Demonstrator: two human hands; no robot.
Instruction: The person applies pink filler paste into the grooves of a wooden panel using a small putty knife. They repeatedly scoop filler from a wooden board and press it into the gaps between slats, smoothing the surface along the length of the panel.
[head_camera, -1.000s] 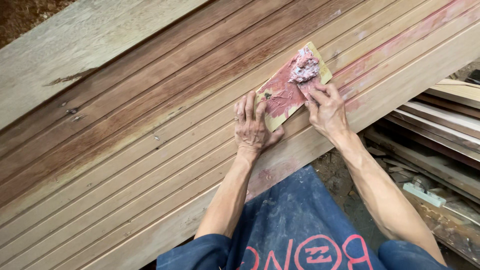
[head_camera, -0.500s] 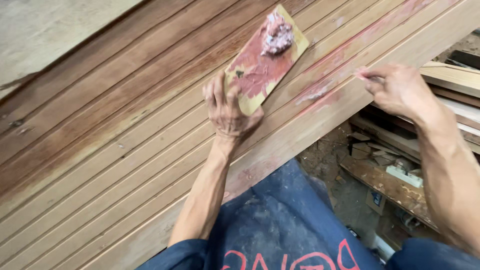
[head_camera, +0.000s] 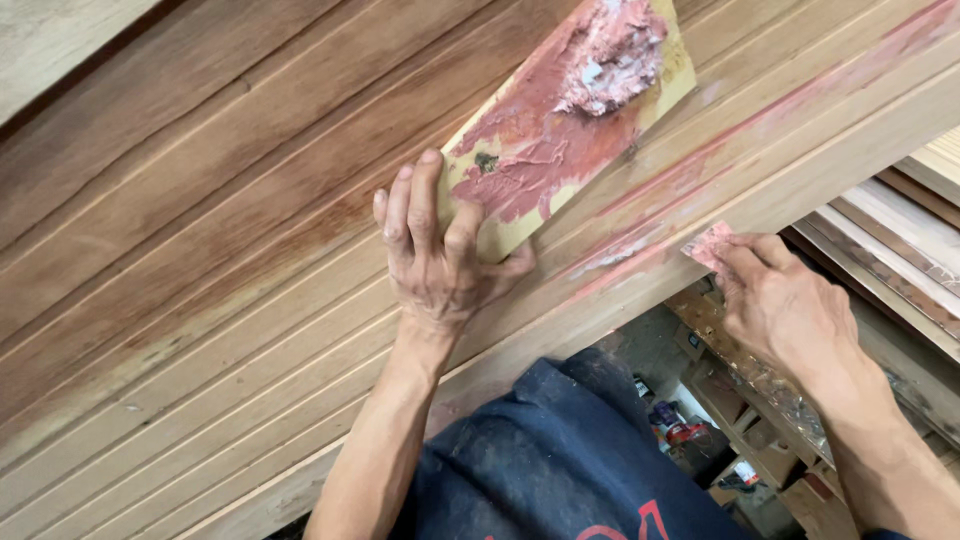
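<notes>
A broad run of grooved wooden boards (head_camera: 200, 300) fills most of the head view, slanting from the lower left up to the upper right, and one pale plank edge crosses the upper left corner. Off the boards' near edge, to the right, lies a stack of loose wood strips (head_camera: 900, 230), and below that edge a cluttered shelf (head_camera: 730, 420) with small items shows between the arms; nothing lies across the worked stretch of wood. There are two hands, one small flat board and one scraper. The left hand (head_camera: 435, 260) rests on the boards with its fingers spread over the near end of a small yellowish palette board (head_camera: 560, 130), the thumb hooked along its lower edge, pinning it flat rather than closing around it. That board reaches away from the fingers toward the upper right and carries one lump of pink-red filler paste (head_camera: 610, 55) at its far end, with thinner smears nearer the hand. The right hand (head_camera: 785, 305) is at the boards' near edge, fingers pinched shut on a small scraper (head_camera: 712, 243) coated in the same paste; its blade sticks out past the fingertips and touches the wood where a reddish streak (head_camera: 700, 160) runs along the edge.
</notes>
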